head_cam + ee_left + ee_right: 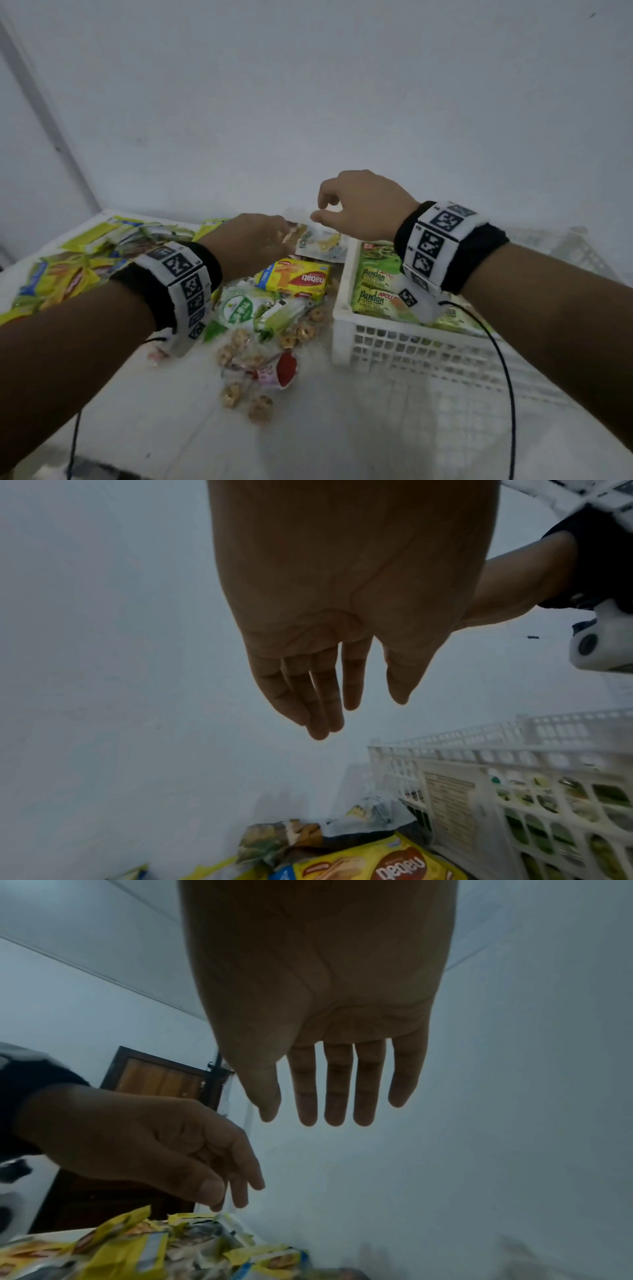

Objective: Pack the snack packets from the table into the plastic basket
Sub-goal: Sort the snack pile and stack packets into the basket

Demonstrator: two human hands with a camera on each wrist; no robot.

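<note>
Both hands hover over the counter (342,428) with fingers loosely extended, holding nothing: the left hand (251,240) above the yellow Nabati packet (294,279), the right hand (363,205) over a white-and-yellow packet (322,244). More snack packets (72,270) lie left; the white plastic basket (394,346) holds green Pandan packets (376,287).

A plain room: bare white walls (308,102), wooden door (161,1077).

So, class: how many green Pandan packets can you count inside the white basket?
2 clearly. One Pandan packet lies farther back in the white basket; the second Pandan packet lies nearer the camera. The right wrist covers part of the basket, so more may be hidden.
</note>
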